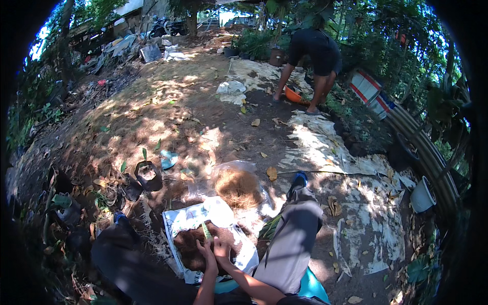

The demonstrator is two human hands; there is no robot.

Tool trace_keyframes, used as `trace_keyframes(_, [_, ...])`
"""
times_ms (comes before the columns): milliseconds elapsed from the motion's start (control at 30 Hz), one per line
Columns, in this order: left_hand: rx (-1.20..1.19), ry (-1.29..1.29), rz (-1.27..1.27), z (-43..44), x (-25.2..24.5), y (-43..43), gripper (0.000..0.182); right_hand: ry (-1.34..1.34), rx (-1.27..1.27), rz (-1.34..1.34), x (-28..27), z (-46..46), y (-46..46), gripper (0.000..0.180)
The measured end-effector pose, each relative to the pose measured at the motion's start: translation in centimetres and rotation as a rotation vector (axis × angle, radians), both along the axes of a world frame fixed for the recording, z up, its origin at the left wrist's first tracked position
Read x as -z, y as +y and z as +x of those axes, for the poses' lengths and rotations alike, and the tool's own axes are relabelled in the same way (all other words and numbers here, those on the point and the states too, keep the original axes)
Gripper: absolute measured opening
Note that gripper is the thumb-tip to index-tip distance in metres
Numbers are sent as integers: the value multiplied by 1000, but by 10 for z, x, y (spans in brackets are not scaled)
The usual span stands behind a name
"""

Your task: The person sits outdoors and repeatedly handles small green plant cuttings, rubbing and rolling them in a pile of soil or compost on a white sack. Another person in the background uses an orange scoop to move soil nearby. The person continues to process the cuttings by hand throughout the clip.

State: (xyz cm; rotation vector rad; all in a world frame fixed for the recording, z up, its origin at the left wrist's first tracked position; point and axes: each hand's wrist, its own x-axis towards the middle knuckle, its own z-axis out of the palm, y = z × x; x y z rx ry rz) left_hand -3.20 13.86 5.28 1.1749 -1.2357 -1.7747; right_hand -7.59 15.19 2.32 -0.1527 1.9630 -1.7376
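My left hand [206, 254] and my right hand [222, 251] come together around the lower end of a pale green, mottled leaf cutting [206, 230]. The leaf points up and away from me, and its base is hidden by my fingers. Both hands are over dark soil [187, 248] in an opened white sack [173, 225] that lies between my legs. Just beyond it sits a clear plastic bag of brown coir fibre [236, 187]. Beside my right leg lies a bunch of long green leaves [270, 227].
Black plant bags [149, 177] stand at left, one with a seedling. A person [314, 49] bends over an orange basin [292, 94] farther off. Worn sheeting [366, 228] covers ground at right, near a white pot [422, 195] and corrugated sheet [423, 141].
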Motion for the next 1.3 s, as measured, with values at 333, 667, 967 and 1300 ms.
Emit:
trace_keyframes(333, [247,-301,-1036,12,-85,2,23,-609,-122,-205,14,-28,10,42])
trace_keyframes(667, [78,-320,-1138,16,-51,-3,14,-772,-168,-206,17,-20,6,44])
trace_keyframes(967, [120,-297,-1115,15,-47,1,13,-665,-203,-259,23,-18,13,48])
trace_keyframes(1300, [52,-287,-1122,17,-46,0,18,-756,-144,-258,19,-13,6,57])
